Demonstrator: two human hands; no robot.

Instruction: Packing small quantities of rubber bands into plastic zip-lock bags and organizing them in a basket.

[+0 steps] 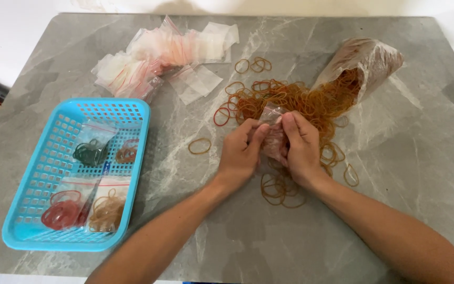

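The small clear plastic zip pouch (273, 131) is held just above the grey marble-patterned tabletop (405, 158), at the near edge of the rubber-band heap. The film is thin, glossy and crumpled, and a brownish mass shows through it. The left hand (240, 152) pinches the pouch's upper left edge between thumb and fingertips; the right hand (301, 147) pinches the opposite edge the same way, fingers pressed onto the film. Both forearms are bare and rest low over the table.

Directly behind and under the hands lies a loose heap of thin tan-orange rubber bands (290, 100), tangled loops of round and oval shape, with single bands scattered towards the near edge. The heap spills from the mouth of a large crinkled transparent plastic bag (369, 60) lying on its side at the far right.

At the far left of the table sits a pile of flat empty clear pouches with red seal strips (153, 52), overlapping and slightly slid apart.

Near left stands a light blue rectangular plastic basket with a perforated grid floor (38, 173). Inside lie four filled pouches: dark green bands (91, 150), brown bands (127, 151), red bands (64, 210) and tan bands (106, 209).
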